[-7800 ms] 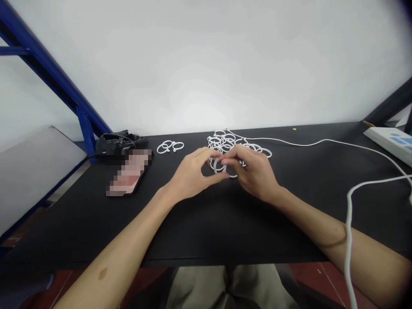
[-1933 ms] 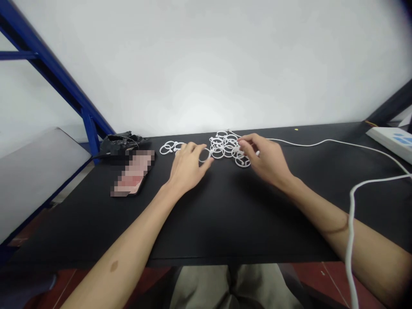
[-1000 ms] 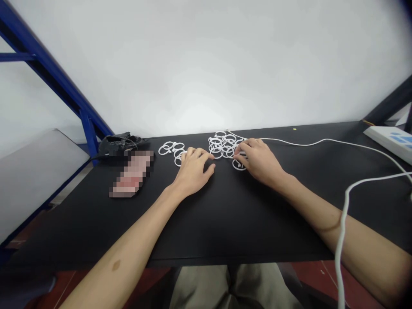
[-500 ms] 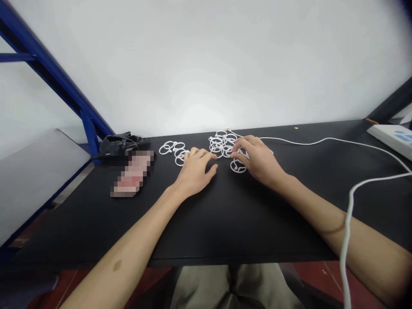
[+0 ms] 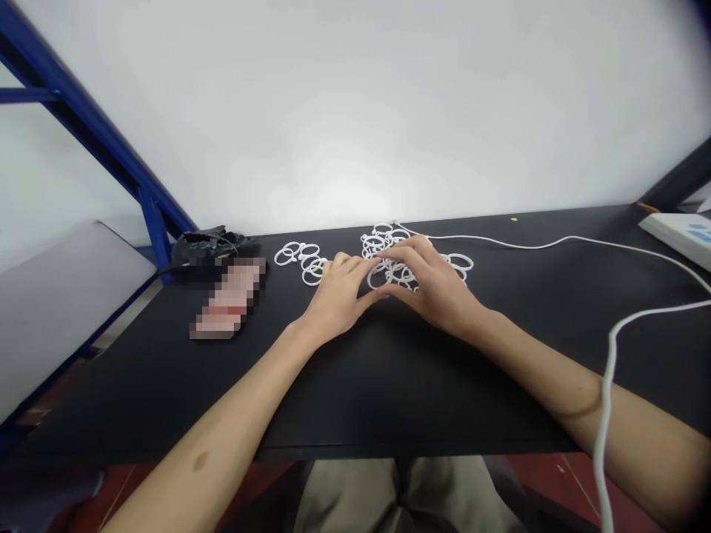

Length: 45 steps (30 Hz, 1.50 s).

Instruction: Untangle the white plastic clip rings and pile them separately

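White rings with small knobs, like curtain rings, lie on a black tabletop [image 5: 344,392]. My left hand [image 5: 340,296] rests palm down, its thumb and forefinger spread toward the right. From the other side my right hand [image 5: 436,285] reaches in, thumb and fingers also apart. Their fingertips meet or nearly meet around one white ring [image 5: 379,278]; whether either hand touches it, I cannot tell. Behind and under my right hand is a pile of rings [image 5: 375,243], partly hidden by the fingers. A smaller group of rings [image 5: 311,275] sits left of my left hand.
A crumpled black plastic bag [image 5: 208,244] and a pixelated pinkish object [image 5: 230,300] lie at the left. A white cable [image 5: 516,245] runs along the back to the right and crosses before my right forearm. A white box [image 5: 681,237] stands at the far right.
My right hand has moved left until its fingertips come to my left hand's, and a ring now shows between them. More rings show to its right. My left hand has barely moved.
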### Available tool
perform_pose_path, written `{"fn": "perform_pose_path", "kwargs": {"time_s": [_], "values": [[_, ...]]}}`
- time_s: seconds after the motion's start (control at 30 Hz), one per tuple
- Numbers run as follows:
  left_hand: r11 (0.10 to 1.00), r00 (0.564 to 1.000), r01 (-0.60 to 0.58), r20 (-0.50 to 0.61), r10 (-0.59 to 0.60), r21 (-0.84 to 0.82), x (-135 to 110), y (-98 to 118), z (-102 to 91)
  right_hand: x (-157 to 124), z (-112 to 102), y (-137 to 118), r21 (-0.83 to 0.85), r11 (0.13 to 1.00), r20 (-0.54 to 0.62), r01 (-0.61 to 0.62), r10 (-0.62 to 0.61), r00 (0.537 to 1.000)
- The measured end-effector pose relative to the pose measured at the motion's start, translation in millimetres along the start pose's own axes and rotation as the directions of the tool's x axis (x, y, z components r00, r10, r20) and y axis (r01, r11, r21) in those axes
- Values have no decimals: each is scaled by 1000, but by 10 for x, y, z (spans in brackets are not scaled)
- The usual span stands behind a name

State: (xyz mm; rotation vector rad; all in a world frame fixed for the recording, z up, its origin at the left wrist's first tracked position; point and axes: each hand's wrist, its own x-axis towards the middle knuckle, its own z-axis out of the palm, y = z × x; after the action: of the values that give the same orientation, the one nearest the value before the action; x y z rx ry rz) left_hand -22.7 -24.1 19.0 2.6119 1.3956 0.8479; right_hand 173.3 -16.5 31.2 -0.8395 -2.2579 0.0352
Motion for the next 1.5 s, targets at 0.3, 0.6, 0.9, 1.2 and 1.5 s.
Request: {"fn": "perform_pose_path", "kwargs": {"time_s": [0.3,0.6,0.9,1.2,1.5], "values": [[993,999,-17,-39,12,-113,20,9,-46,22,-10,-70,140,978,-43,-157,164,986],[981,999,-31,-40,24,-191,-2,76,-55,48,-36,-74,215,950,-60,-227,245,968],[984,996,-78,-45,72,-160,-3,75,-55,51,-52,-70,306,890,44,-339,343,938],[912,939,327,-191,-284,249,-1,-332,-102,15,-93,181,-155,938,-44,-309,306,951],[803,877,480,-164,-452,355,-29,-577,-21,-60,-50,266,-342,916,151,-210,275,950]]}}
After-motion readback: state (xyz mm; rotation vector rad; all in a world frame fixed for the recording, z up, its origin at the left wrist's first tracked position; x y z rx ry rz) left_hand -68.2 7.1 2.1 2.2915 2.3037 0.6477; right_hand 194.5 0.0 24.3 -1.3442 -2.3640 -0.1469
